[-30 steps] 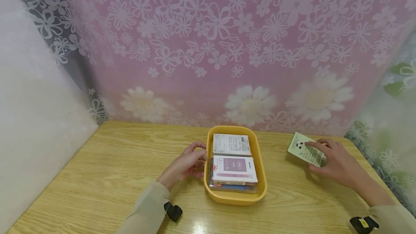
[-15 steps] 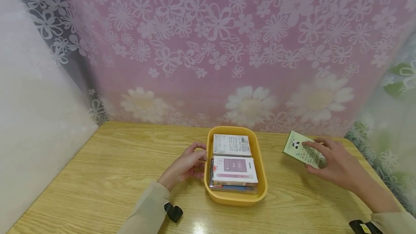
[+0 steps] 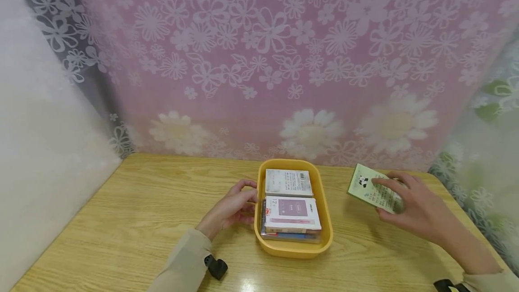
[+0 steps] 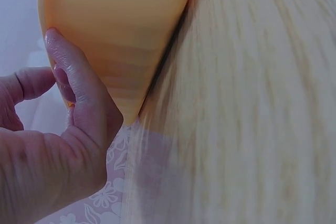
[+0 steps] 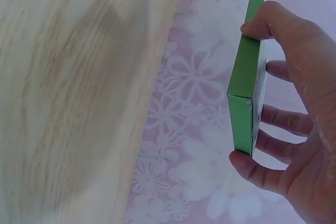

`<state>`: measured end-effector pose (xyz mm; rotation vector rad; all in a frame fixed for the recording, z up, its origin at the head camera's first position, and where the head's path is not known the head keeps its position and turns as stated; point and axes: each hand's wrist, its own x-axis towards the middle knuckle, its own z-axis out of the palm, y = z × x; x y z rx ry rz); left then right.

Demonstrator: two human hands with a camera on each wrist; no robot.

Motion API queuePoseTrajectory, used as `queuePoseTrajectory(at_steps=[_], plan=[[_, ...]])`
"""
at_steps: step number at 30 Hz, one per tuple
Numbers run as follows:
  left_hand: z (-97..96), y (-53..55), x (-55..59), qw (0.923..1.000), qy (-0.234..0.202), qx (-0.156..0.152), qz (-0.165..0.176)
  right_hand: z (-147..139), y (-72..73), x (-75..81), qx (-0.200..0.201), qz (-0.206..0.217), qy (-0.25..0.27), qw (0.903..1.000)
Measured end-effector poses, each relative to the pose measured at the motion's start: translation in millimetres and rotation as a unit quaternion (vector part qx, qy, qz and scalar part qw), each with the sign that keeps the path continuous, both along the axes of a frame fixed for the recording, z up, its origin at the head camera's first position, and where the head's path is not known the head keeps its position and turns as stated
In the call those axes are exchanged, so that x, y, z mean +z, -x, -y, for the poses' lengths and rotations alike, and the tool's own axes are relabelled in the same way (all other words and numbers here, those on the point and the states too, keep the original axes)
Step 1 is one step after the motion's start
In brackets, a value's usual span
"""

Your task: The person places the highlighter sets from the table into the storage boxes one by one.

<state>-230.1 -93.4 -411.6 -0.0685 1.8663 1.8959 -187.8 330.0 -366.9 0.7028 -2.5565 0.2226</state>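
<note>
My right hand [image 3: 419,204] holds a thin green box [image 3: 375,188] with a panda picture and printed text, tilted above the table. In the right wrist view, the thumb and little finger grip its edges while the other fingers lie along the printed face. My left hand [image 3: 235,204] holds the left rim of a yellow plastic basket [image 3: 293,252], its bent fingers against the outer wall in the left wrist view. Inside the basket, a whitish printed box [image 3: 288,181] lies at the back. A white and purple box [image 3: 293,213] lies in front, over a clear case [image 3: 289,237] with something blue.
The wooden table [image 3: 162,202] ends at the back against a pink floral curtain [image 3: 227,80]. A pale curtain hangs at the left and a floral one at the right. Black wrist cameras [image 3: 216,266] are strapped over the sleeves.
My right hand has lifted the green box a little and carried it left, towards the basket. The left hand stays at the basket's rim, and the basket has not visibly moved.
</note>
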Motion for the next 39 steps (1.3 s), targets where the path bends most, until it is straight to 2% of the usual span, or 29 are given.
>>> queuePoseTrajectory(at_steps=[13,39], plan=[[0.2,0.1,2.4,0.9999,-0.012,-0.001,0.0,12.1,-4.8,6.5,0.007,-0.012,-0.004,0.9999],[-0.6,0.3,3.2,1.0,-0.005,-0.005,0.0,25.4,-2.5,10.3,0.042,-0.007,-0.009,0.9991]])
